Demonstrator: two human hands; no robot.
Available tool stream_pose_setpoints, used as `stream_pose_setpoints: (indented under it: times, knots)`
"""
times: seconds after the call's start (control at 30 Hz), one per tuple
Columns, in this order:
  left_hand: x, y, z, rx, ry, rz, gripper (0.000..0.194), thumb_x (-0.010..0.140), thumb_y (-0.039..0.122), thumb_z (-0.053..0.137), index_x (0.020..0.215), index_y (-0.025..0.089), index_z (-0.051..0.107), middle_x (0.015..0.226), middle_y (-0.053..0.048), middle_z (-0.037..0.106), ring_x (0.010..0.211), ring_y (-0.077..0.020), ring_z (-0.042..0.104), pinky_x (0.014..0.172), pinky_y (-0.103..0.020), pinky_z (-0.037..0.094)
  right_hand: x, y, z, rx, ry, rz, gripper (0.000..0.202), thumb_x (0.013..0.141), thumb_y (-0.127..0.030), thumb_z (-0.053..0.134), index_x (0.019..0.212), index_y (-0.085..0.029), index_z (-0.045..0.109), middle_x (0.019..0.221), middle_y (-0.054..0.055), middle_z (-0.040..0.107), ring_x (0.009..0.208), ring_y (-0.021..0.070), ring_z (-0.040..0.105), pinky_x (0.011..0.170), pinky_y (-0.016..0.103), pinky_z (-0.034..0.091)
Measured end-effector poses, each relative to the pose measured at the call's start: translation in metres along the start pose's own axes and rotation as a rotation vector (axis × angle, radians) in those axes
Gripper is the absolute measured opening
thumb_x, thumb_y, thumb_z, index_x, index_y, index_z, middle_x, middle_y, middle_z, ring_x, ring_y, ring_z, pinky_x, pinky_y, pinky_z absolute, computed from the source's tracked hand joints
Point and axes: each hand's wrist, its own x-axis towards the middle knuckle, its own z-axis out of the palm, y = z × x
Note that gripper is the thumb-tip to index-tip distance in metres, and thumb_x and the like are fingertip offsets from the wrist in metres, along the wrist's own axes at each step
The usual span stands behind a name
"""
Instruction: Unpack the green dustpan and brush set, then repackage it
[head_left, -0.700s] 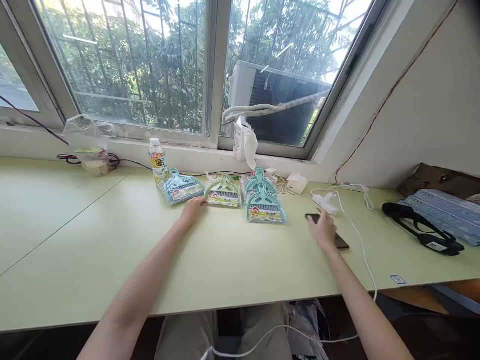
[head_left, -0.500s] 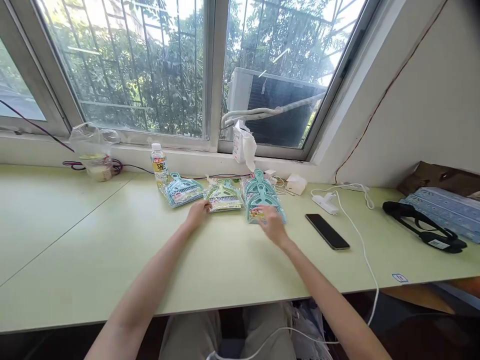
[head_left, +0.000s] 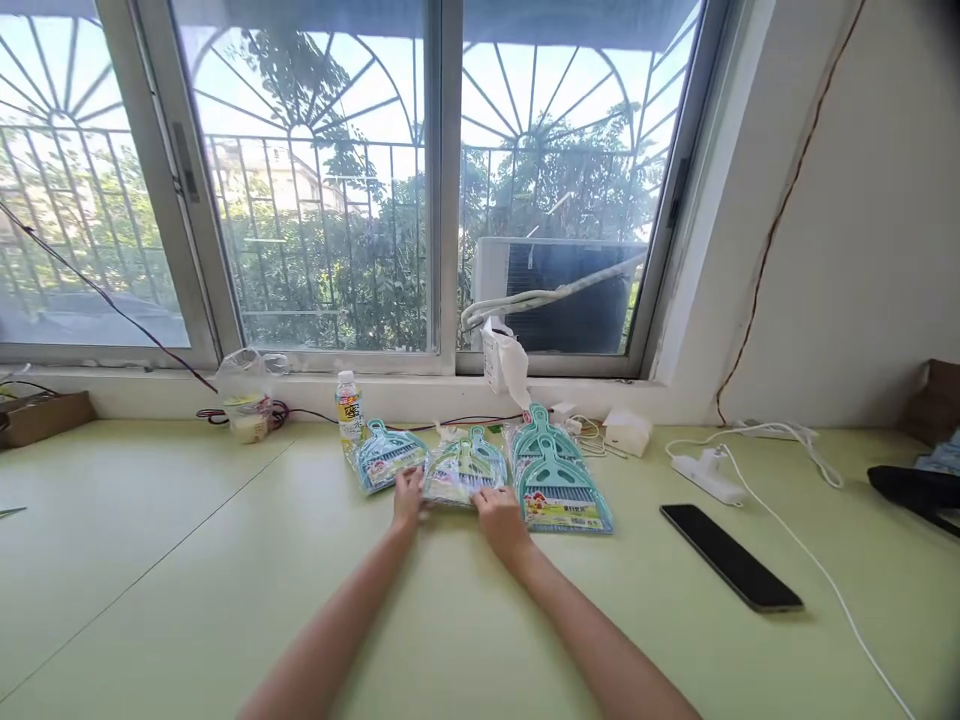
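Observation:
A light green dustpan and brush set (head_left: 466, 462) in clear plastic wrap lies on the table between my two hands. My left hand (head_left: 408, 500), slightly smeared by motion, has its fingers closed at the pack's lower left corner. At the lower right edge, my right hand (head_left: 500, 514) grips the same pack with bent fingers. To the left lies a blue dustpan set (head_left: 390, 458), also wrapped. On the right, teal dustpan sets (head_left: 561, 490) overlap in a stack, the front one showing a printed label with a brush behind it.
Behind the packs stand a drink bottle (head_left: 349, 412) and a tissue pack (head_left: 504, 362). A black phone (head_left: 729, 556) lies on the right, near a white power strip (head_left: 709, 478) and its cable. A plastic bag with a cup (head_left: 247, 405) sits far left by the window.
My right hand has moved left from the teal stack to the light green set. My left hand stays at that set's left side. The head view has tilted up.

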Motion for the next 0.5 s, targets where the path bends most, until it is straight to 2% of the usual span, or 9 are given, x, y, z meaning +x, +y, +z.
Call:
stream_pose_setpoints:
  times: [0.07,0.17,0.2,0.27,0.37,0.43,0.5]
  knots:
    - [-0.001,0.006,-0.005,-0.095,0.018,-0.106,0.038,0.093,0.052,0.04,0.109,0.019,0.053,0.088,-0.008,0.065,0.071,-0.0197,0.066,0.058,-0.03,0.054,-0.002,-0.002,-0.003,0.001,0.051,-0.136,0.026,0.09,-0.005,0.048,0.102,-0.021,0.064,0.091,0.006,0.069,0.08,0.02,0.064,0.081,0.035,0.046]
    - [-0.006,0.017,-0.018,-0.253,-0.184,-0.227,0.048,0.091,0.055,0.043,0.108,0.013,0.06,0.084,-0.012,0.07,0.074,-0.0237,0.069,0.066,-0.033,0.057,-0.002,-0.006,-0.008,0.035,0.132,-0.357,0.023,0.091,-0.008,0.05,0.1,-0.024,0.064,0.101,0.004,0.069,0.082,0.0174,0.064,0.082,0.034,0.046]
    - [-0.009,0.021,-0.023,-0.272,-0.243,-0.244,0.045,0.09,0.051,0.049,0.108,0.012,0.061,0.084,-0.013,0.071,0.075,-0.0241,0.069,0.069,-0.033,0.057,-0.003,-0.007,-0.011,0.04,0.161,-0.412,0.022,0.092,-0.008,0.05,0.099,-0.024,0.064,0.103,0.004,0.069,0.083,0.0165,0.064,0.083,0.034,0.046]
    - [-0.012,0.026,-0.031,-0.25,-0.274,-0.29,0.035,0.085,0.037,0.06,0.108,0.01,0.061,0.083,-0.012,0.072,0.073,-0.0236,0.07,0.069,-0.032,0.057,-0.005,-0.008,-0.016,0.045,0.206,-0.486,0.023,0.092,-0.008,0.049,0.097,-0.024,0.064,0.107,0.002,0.069,0.084,0.0151,0.063,0.083,0.033,0.046]
    - [-0.014,0.031,-0.036,-0.174,-0.2,-0.338,0.03,0.079,0.019,0.062,0.107,0.01,0.062,0.078,-0.011,0.071,0.065,-0.0225,0.069,0.063,-0.03,0.057,-0.007,-0.007,-0.025,0.063,0.224,-0.501,0.022,0.093,-0.009,0.049,0.099,-0.024,0.063,0.114,0.004,0.067,0.098,0.017,0.061,0.089,0.034,0.046]
    - [-0.013,0.033,-0.036,-0.157,-0.164,-0.329,0.03,0.078,0.016,0.06,0.107,0.01,0.061,0.077,-0.01,0.071,0.062,-0.0216,0.069,0.062,-0.03,0.057,-0.006,-0.004,-0.029,0.055,0.201,-0.467,0.022,0.093,-0.008,0.048,0.1,-0.023,0.063,0.116,0.006,0.066,0.105,0.0187,0.059,0.093,0.036,0.045]
    - [-0.011,0.035,-0.034,-0.163,-0.153,-0.31,0.03,0.078,0.015,0.057,0.108,0.01,0.061,0.078,-0.009,0.071,0.062,-0.0201,0.069,0.062,-0.028,0.057,-0.005,-0.002,-0.031,0.03,0.137,-0.42,0.02,0.091,-0.007,0.05,0.097,-0.021,0.063,0.107,0.006,0.068,0.102,0.0191,0.06,0.096,0.036,0.045]
